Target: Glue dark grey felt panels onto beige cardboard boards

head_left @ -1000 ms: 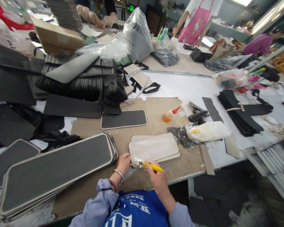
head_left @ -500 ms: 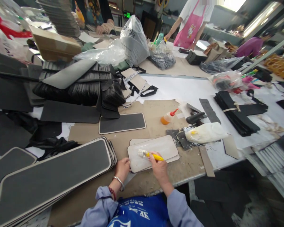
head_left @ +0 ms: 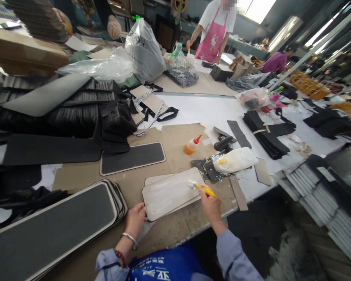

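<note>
My right hand (head_left: 211,205) grips a paintbrush (head_left: 206,189) by its yellow handle. Its whitish bristles touch the right part of a pale rounded panel (head_left: 169,195), whose surface shows wet white streaks. At the panel's lower left corner, my left hand (head_left: 136,218) pinches the edge between thumb and fingers. Another pale panel (head_left: 152,179) lies underneath, slightly askew. Beyond the panels stands a small glue bottle (head_left: 192,146) with orange liquid and a red tip. A white plastic container (head_left: 236,160) lies to the right, on glue-spattered black scraps.
A stack of long dark panels (head_left: 61,226) with pale borders lies at left, and one shorter dark panel (head_left: 134,158) farther back. Bundled black pieces (head_left: 265,134) lie at right. Across the table stands a person in a pink apron (head_left: 212,41); another person's hand (head_left: 114,28) shows at upper left.
The brush in my right hand has moved from the panel's middle to its right end. My left hand keeps its hold on the panel's edge. The whole view has shifted rightward.
</note>
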